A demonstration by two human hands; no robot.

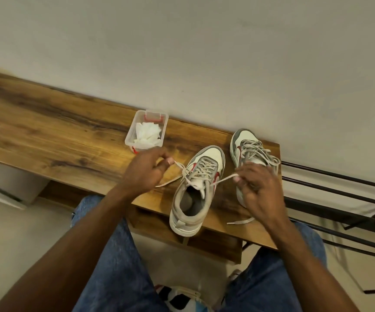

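Note:
A white, grey and red sneaker (195, 194) lies on the wooden table (58, 136), its opening toward me. Its beige lace (223, 179) runs out to both sides from a crossing near the tongue. My left hand (146, 172) pinches the left lace strand beside the shoe. My right hand (258, 190) pinches the right strand, pulled taut. A second matching sneaker (247, 147) stands behind my right hand, partly hidden by it, with its laces loose.
A clear plastic box (147, 131) with red clips holds crumpled white tissue, just beyond my left hand. The wall runs along the table's far edge. A black metal rack (339, 199) stands to the right. My jeans-clad knees are below the table's near edge.

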